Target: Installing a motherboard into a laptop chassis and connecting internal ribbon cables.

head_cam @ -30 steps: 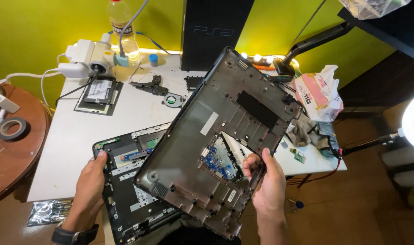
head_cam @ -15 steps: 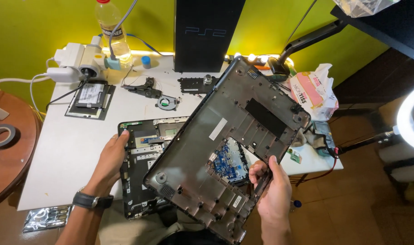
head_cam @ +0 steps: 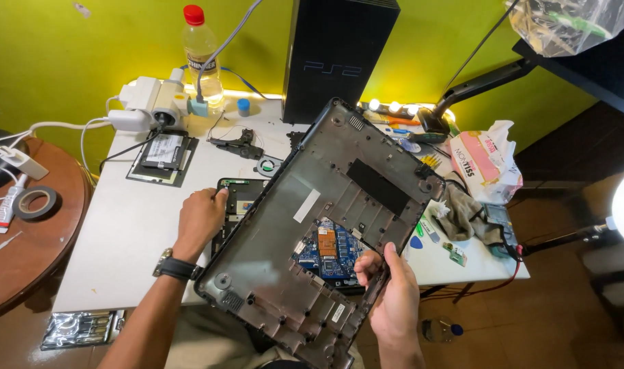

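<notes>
I count one grey laptop bottom cover, tilted above one opened laptop base on the white table, gripped at its cutout by my right hand, while my left hand, lying flat with loosely curled fingers, has shifted to the base's far corner.

A pink-and-white packet is lying at the table's right end inside a crumpled white bag. A white rectangular sticker is sitting on the grey laptop cover, and another small one near its lower edge.
</notes>
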